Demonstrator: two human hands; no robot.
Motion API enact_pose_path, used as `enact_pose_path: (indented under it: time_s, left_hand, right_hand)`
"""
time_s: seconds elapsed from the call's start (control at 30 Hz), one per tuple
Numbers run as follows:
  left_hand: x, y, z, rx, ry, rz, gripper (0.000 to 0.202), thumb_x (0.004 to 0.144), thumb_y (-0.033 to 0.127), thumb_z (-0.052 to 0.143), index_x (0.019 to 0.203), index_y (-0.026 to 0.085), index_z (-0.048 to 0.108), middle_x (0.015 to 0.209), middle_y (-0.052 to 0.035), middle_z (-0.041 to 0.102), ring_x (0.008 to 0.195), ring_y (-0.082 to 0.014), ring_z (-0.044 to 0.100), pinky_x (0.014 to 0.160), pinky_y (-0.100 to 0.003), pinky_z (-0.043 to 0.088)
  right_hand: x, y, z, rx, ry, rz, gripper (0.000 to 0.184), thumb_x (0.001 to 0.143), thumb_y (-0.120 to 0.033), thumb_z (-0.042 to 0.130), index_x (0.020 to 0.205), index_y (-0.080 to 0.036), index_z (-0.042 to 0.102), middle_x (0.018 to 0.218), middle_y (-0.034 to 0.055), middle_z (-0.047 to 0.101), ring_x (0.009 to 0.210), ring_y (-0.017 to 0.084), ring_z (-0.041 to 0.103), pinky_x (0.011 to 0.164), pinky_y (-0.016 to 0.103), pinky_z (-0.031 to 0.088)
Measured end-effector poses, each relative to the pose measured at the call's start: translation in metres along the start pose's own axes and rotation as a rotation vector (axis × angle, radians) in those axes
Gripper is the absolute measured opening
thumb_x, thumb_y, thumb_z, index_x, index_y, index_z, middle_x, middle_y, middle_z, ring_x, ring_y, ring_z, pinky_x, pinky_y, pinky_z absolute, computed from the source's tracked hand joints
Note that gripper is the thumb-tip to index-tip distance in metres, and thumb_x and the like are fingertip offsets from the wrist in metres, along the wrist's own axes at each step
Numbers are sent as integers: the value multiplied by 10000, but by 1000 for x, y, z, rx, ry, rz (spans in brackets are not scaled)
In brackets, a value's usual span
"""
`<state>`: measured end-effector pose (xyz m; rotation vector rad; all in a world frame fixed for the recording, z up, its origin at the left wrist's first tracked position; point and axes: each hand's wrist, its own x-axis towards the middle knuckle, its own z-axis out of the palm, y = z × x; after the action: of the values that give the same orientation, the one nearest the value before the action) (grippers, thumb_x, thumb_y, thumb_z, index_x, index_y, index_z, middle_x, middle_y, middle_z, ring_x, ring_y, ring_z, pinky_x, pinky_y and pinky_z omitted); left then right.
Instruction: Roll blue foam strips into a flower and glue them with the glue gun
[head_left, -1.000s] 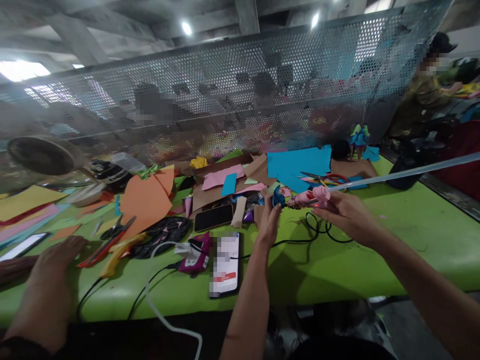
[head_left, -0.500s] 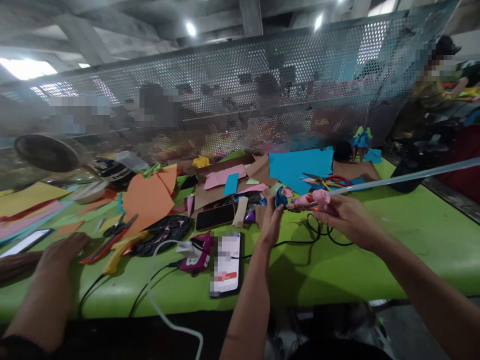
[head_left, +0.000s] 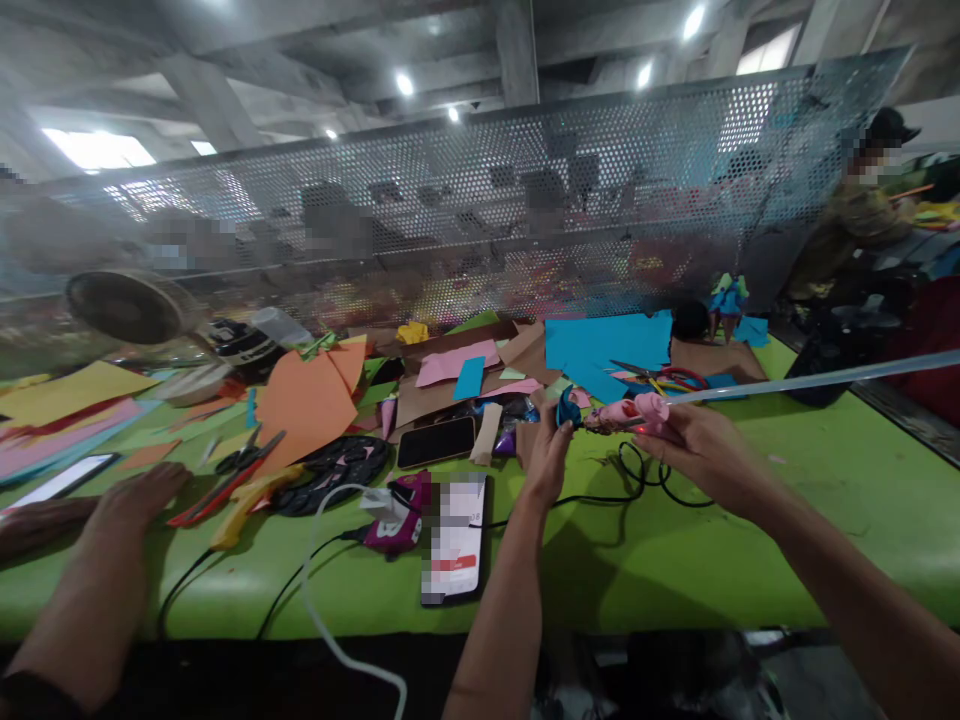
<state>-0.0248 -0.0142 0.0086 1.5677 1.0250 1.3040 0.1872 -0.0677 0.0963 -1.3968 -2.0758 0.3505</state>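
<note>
My right hand point(head_left: 705, 440) is closed around a pink hot glue gun point(head_left: 637, 411). A long translucent glue stick point(head_left: 817, 379) runs out of its back to the right, and a small red light glows on the body. My left hand point(head_left: 549, 445) pinches a small curled blue piece point(head_left: 568, 408), which looks like foam or paper. The gun's nozzle end points left and is close to the blue piece; whether they touch I cannot tell. Below the gun, a black cord point(head_left: 630, 490) loops on the green tabletop point(head_left: 675, 560).
Left of my arm lie a phone point(head_left: 455, 540), a purple power strip point(head_left: 397, 515), a yellow glue gun point(head_left: 251, 505) and scissors point(head_left: 240, 475). Another person's hands point(head_left: 139, 495) rest farther left. Coloured sheets point(head_left: 607, 342) and more scissors point(head_left: 667, 378) lie behind, before a perforated metal screen point(head_left: 450, 220).
The whole view has tilted up slightly, so things sit a little lower and further right. Both hands keep their hold, with the gun and the blue piece in nearly the same positions.
</note>
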Motion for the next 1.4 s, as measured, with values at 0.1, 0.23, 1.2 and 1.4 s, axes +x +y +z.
enact_pose_path:
  time_s: [0.1, 0.23, 1.2, 1.4]
  left_hand:
    - [-1, 0, 0, 1, 1, 5, 458, 922, 517, 408, 1269, 227, 484, 1192, -53, 600, 1126, -216, 530, 978, -301, 392]
    - [-2, 1, 0, -14, -12, -15, 464, 928, 509, 406, 1289, 226, 475, 1203, -57, 596, 1138, -216, 527, 990, -298, 386]
    - [-1, -3, 0, -18, -3, -77, 529, 905, 551, 434, 1322, 231, 489, 1246, -65, 598, 1154, -236, 532, 993, -335, 422]
    - [-1, -2, 0, -32, -10, -23, 507, 921, 522, 420, 1318, 213, 485, 1268, -65, 580, 1191, -226, 514, 1053, -323, 372]
  right_hand:
    - [0, -1, 0, 14, -8, 7, 290, 902, -443, 548, 990, -213, 700, 891, 66, 726, 786, 229, 652, 718, 316, 478]
    - [-1, 1, 1, 19, -4, 11, 313, 896, -472, 546, 948, -200, 691, 840, 61, 719, 727, 219, 637, 669, 307, 473]
    - [0, 2, 1, 11, 6, -5, 297, 900, -471, 533, 828, -206, 648, 792, 51, 692, 709, 214, 619, 650, 305, 446]
    - [0, 2, 4, -1, -1, -18, 334, 903, -498, 520, 807, -201, 638, 756, 54, 674, 669, 205, 591, 629, 309, 442]
